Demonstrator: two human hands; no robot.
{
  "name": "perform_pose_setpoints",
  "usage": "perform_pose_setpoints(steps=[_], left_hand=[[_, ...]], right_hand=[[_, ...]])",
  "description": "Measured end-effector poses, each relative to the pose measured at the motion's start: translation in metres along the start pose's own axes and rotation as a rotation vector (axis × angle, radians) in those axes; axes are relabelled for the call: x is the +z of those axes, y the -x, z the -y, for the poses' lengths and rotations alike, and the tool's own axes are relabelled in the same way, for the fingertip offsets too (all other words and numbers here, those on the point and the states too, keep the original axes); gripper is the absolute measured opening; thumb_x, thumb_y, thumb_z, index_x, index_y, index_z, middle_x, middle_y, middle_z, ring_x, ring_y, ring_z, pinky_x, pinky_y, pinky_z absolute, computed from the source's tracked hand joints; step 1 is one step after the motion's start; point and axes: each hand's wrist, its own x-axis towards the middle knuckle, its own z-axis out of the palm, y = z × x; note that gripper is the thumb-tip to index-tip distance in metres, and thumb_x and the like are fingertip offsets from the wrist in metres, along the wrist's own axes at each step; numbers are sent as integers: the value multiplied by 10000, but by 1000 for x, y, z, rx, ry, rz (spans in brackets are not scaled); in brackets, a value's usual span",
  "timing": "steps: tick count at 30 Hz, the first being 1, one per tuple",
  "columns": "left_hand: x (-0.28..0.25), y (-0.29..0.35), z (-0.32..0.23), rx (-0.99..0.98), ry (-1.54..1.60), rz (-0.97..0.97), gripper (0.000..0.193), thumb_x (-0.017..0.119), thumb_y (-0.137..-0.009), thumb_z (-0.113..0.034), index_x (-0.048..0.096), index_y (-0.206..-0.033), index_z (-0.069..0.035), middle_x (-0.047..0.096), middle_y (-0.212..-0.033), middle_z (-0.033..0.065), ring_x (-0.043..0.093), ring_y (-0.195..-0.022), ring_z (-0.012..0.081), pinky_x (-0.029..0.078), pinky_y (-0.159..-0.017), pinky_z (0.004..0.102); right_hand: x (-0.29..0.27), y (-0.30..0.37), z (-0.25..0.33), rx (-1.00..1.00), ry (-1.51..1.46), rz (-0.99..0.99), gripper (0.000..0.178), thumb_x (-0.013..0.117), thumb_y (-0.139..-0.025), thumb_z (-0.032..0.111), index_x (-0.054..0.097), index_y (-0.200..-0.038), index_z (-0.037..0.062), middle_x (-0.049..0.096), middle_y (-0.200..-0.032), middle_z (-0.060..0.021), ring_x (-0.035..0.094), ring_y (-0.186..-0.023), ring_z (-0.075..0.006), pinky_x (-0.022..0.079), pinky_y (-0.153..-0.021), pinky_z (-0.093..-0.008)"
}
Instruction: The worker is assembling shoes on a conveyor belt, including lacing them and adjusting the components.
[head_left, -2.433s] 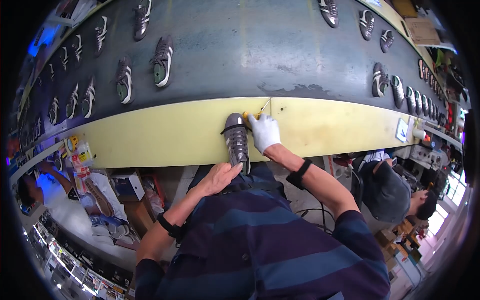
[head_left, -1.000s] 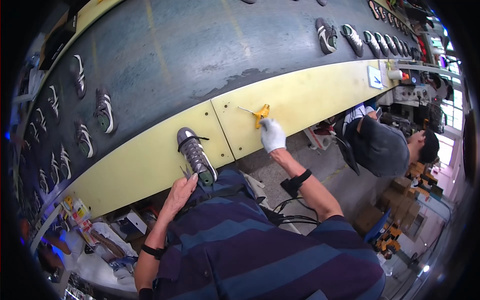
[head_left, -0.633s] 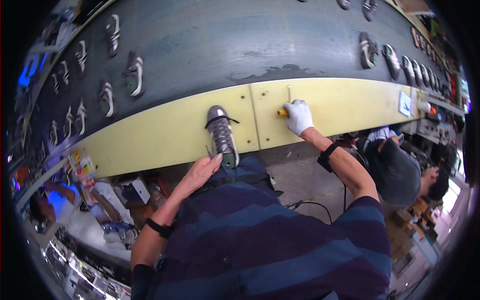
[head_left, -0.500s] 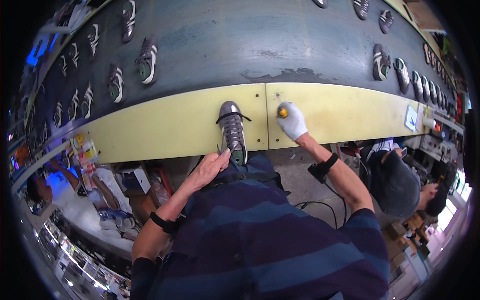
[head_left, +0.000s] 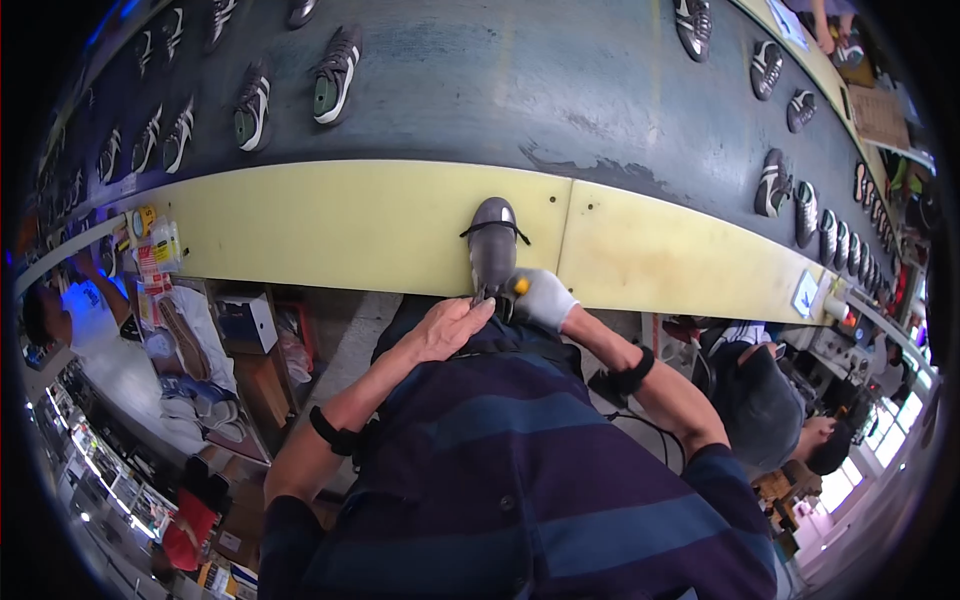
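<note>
A dark grey shoe [head_left: 493, 235] rests on the yellow ledge [head_left: 360, 225] in front of me, its toe pointing away. A black lace [head_left: 521, 234] lies tied across its front, the ends sticking out on both sides. My bare left hand [head_left: 450, 330] is closed, pinching the shoe near its opening. On the other side of that opening is my right hand [head_left: 548, 300], in a white glove, closed around a small tool with a yellow handle [head_left: 521, 286]. The tool's tip is hidden, and the hands cover the heel end.
Beyond the ledge runs a dark conveyor belt [head_left: 450, 90] with rows of similar shoes [head_left: 338, 78] to the left and more shoes [head_left: 771, 184] to the right. A person in a dark top [head_left: 755, 405] works at the right. Shelves with boxes [head_left: 248, 322] stand at the left.
My right hand has come back from the ledge to the shoe's opening with the yellow-handled tool. The left hand has moved in closer at the opening. The view has shifted.
</note>
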Motion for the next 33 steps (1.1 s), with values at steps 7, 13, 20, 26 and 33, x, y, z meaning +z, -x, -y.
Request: perform_pose_setpoints(steps=[7, 13, 20, 26, 33], left_hand=[[-5, 1, 15, 288, -339, -11, 252, 455, -1006, -192, 623, -1113, -38, 618, -856, 215, 630, -753, 408, 487, -659, 490], [-9, -10, 18, 233, -399, 56, 285, 448, -1036, -249, 627, -1064, -29, 624, -845, 208, 633, -759, 403, 478, -677, 496], [-8, -9, 4, 197, -264, 48, 321, 461, -1041, -296, 629, -1023, -23, 635, -789, 213, 635, -756, 396, 478, -660, 467], [-1, -11, 7, 102, -194, -11, 380, 465, -1042, -325, 619, -949, 9, 632, -790, 232, 629, -756, 407, 473, -678, 477], [4, -6, -4, 117, -106, -44, 483, 454, -1055, -404, 544, -828, 13, 523, -692, 67, 486, -651, 173, 428, -636, 350]], right_hand=[[1, 8, 4, 230, -595, 9, 200, 669, -785, 14, 674, -985, 18, 678, -822, -27, 594, -739, -118, 492, -695, -294], [-3, -14, -18, 30, -282, -141, 140, 647, -815, 52, 662, -953, 32, 687, -782, -149, 653, -708, -263, 504, -702, -361], [11, 12, -38, -224, 158, -131, 158, 640, -759, 71, 670, -913, 85, 632, -896, -185, 652, -855, -402, 520, -739, -476], [16, 11, -38, -206, 283, -80, 251, 641, -758, 90, 709, -998, 114, 646, -937, -196, 658, -856, -409, 528, -757, -485], [20, 10, -40, -154, 63, -154, 301, 632, -740, 84, 715, -1029, 111, 655, -916, -185, 660, -851, -402, 538, -760, -462]])
